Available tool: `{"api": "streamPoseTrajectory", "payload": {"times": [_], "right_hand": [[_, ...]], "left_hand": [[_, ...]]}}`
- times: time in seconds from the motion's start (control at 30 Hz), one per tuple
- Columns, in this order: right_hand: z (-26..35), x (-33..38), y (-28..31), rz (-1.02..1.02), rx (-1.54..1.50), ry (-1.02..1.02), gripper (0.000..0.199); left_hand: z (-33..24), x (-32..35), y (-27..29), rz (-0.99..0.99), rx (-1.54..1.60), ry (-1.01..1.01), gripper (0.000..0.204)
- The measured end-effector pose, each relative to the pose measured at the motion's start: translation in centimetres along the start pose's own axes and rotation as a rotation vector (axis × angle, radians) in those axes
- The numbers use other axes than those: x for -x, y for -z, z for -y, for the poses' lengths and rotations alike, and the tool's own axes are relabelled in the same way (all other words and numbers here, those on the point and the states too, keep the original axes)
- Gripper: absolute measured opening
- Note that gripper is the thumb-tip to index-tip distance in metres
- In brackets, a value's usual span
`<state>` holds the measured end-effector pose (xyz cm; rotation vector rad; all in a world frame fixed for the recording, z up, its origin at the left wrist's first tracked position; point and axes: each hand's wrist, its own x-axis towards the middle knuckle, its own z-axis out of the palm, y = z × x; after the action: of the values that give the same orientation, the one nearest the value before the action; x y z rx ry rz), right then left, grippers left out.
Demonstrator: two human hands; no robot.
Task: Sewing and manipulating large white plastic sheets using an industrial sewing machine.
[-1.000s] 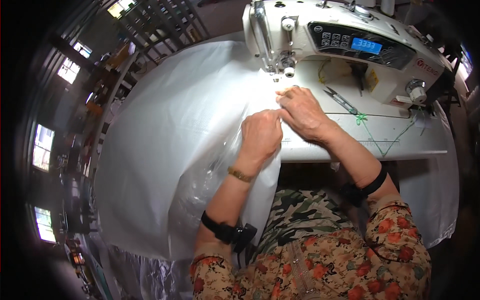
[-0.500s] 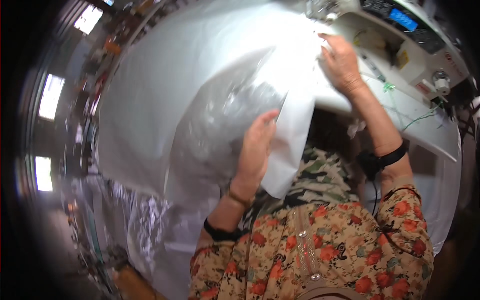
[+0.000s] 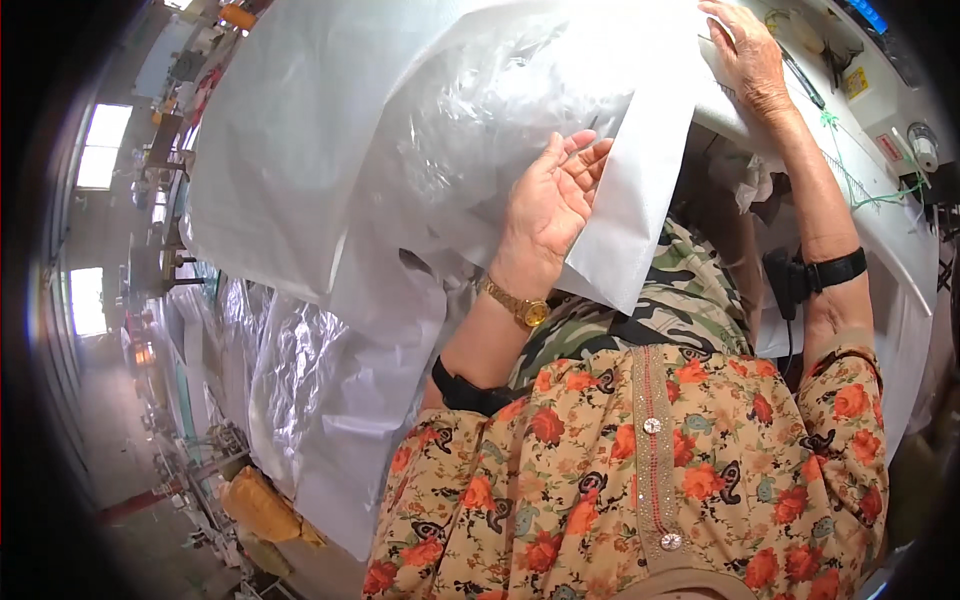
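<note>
A large white plastic sheet [image 3: 290, 150] spreads across the table and hangs over its near edge toward my lap, with a crinkled clear film [image 3: 450, 110] in its middle. My left hand [image 3: 555, 200] is palm up at the sheet's folded-over white edge strip [image 3: 640, 170], its fingers loosely bent and apart. A thin dark tip shows by these fingertips; what it is I cannot make out. Farther off to the right, my right hand [image 3: 750, 60] rests with fingers apart at the sheet's right border, beside the white worktop.
A white sewing machine [image 3: 890, 110] with a blue screen [image 3: 868, 14] stands at the far right. Green thread [image 3: 850, 185] trails over its worktop [image 3: 800, 120]. Shiny film [image 3: 295, 360] hangs at left. A crumpled white scrap [image 3: 755, 185] lies below the worktop edge.
In the picture, both hands and the sheet sit higher and farther right than before, as the whole view has shifted. My left hand has turned more palm up, its fingers more bent.
</note>
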<state>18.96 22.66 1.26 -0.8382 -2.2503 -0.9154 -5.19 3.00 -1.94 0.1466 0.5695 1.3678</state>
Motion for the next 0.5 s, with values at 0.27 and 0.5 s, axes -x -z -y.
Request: {"api": "streamPoseTrajectory", "payload": {"times": [0.27, 0.5], "right_hand": [[3.0, -2.9, 2.6, 0.268, -0.644, -0.743, 0.02], [0.9, -2.1, -0.1, 0.109, -0.461, -0.483, 0.021]], "left_hand": [[0.0, -0.2, 0.7, -0.066, 0.025, -0.003, 0.041], [0.3, -0.5, 0.5, -0.099, 0.02, -0.005, 0.04]]}}
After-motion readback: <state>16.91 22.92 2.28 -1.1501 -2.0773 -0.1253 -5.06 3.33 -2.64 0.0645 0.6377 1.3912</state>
